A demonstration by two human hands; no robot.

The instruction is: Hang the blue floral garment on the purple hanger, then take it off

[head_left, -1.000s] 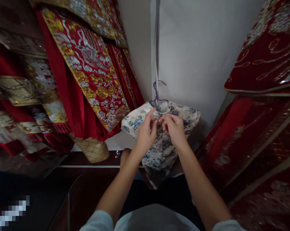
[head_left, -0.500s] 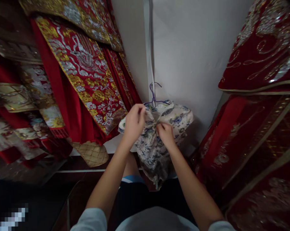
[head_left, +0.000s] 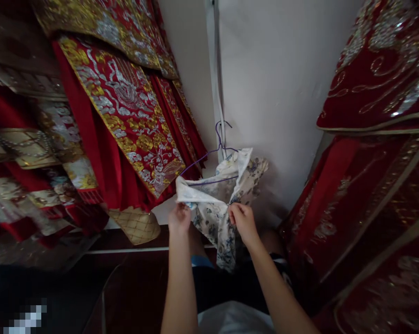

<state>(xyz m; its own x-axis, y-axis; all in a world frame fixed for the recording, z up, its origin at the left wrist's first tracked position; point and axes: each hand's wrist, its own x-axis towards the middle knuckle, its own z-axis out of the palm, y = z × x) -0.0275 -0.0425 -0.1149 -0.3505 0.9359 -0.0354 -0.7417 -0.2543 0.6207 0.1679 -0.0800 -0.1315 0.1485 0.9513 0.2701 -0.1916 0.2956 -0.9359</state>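
A white shirt with a blue and grey floral print [head_left: 212,218] hangs crookedly on a thin purple hanger [head_left: 220,144]. Its left side has come off the hanger's arm, so the bare purple bar shows across the opening and the pale inside of the cloth faces up. My left hand [head_left: 180,219] is closed on the shirt's left edge, just below the hanger's left end. At the front opening, my right hand [head_left: 243,221] pinches the cloth between bent fingers and thumb. The shirt's lower end dangles in front of my legs.
Red garments with gold and silver embroidery [head_left: 126,97] hang on the left, close to the hanger. More dark red beaded garments [head_left: 376,93] hang on the right. Behind the hanger is a pale wall [head_left: 272,83] with a narrow vertical strip [head_left: 214,69].
My left hand has moved down and left, drawing the shirt's left side off the hanger's arm and baring the bar. My right hand has shifted slightly down, still on the front.
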